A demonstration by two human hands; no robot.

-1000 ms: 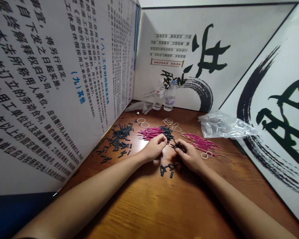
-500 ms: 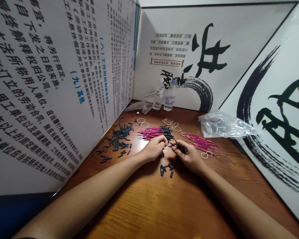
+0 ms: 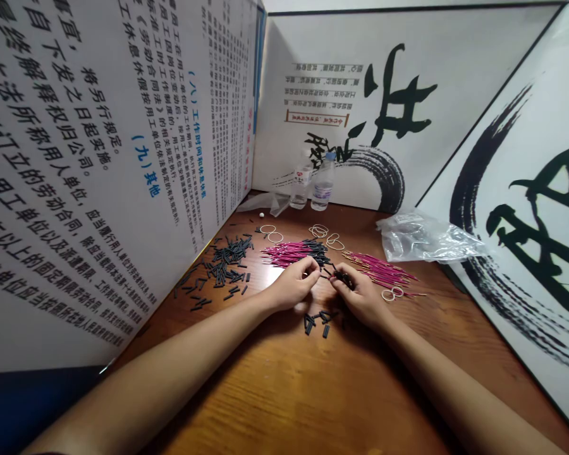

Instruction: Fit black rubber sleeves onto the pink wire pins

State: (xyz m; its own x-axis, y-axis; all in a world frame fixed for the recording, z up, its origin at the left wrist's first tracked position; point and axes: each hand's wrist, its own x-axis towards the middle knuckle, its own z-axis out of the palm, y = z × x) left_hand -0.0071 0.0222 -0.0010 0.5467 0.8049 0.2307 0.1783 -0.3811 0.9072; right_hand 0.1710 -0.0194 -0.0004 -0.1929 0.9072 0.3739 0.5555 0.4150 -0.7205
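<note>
My left hand (image 3: 294, 285) is closed in a pinch over the middle of the table; whatever lies between its thumb and forefinger is too small to make out. Facing it, my right hand (image 3: 363, 297) is closed around several short black tubes (image 3: 342, 278), their ends poking out toward my left fingertips. Just behind my left hand lies a bundle of magenta wires (image 3: 284, 254) with black tubes (image 3: 317, 250) at their right ends. Bare magenta wires (image 3: 382, 270) with brownish tips are spread beyond my right hand.
Loose black tubes form a pile (image 3: 230, 259) on the left, and a few more (image 3: 317, 322) lie nearer me. Pale rubber bands (image 3: 271, 233) rest at the back. Two bottles (image 3: 322, 184) stand by the printed rear panel (image 3: 408, 38). A clear plastic bag (image 3: 422, 239) sits back right.
My right hand has shifted very slightly, and the black tubes in it sit at a different angle. My left hand stays pinched in almost the same place.
</note>
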